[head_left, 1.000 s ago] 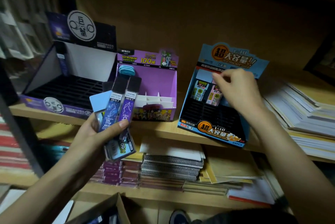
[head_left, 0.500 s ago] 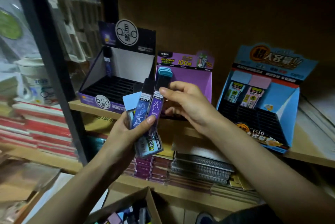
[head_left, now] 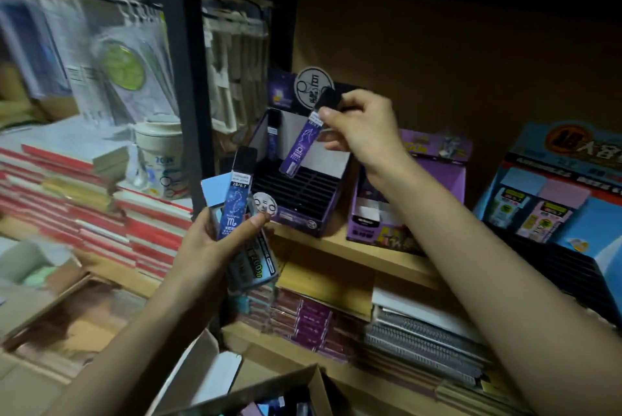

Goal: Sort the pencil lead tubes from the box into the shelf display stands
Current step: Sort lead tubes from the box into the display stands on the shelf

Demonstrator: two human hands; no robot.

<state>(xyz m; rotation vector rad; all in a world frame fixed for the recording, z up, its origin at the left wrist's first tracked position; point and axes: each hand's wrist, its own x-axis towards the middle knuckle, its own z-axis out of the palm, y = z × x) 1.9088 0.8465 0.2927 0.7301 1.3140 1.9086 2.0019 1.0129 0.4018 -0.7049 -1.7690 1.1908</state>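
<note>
My right hand [head_left: 361, 128] pinches a purple lead tube [head_left: 303, 143] by its black cap, tilted above the dark purple display stand [head_left: 303, 193] with black slots. One tube [head_left: 273, 136] stands upright at that stand's back left. My left hand [head_left: 212, 244] grips a fan of several lead tubes [head_left: 235, 203], a blue constellation one in front. A lilac stand [head_left: 447, 180] and a blue stand [head_left: 572, 213], with two tubes in it, sit further right on the same shelf. The cardboard box [head_left: 296, 392] with more tubes lies at the bottom edge.
A black shelf post [head_left: 192, 96] rises just left of the dark stand. Stacked red-edged notebooks [head_left: 101, 207] and a white mug [head_left: 158, 156] fill the left shelf. Notebooks and spiral pads [head_left: 420, 345] lie on the shelf below.
My right hand took the purple tube from the fan in my left hand and lifted it over the dark stand. The view swung left.
</note>
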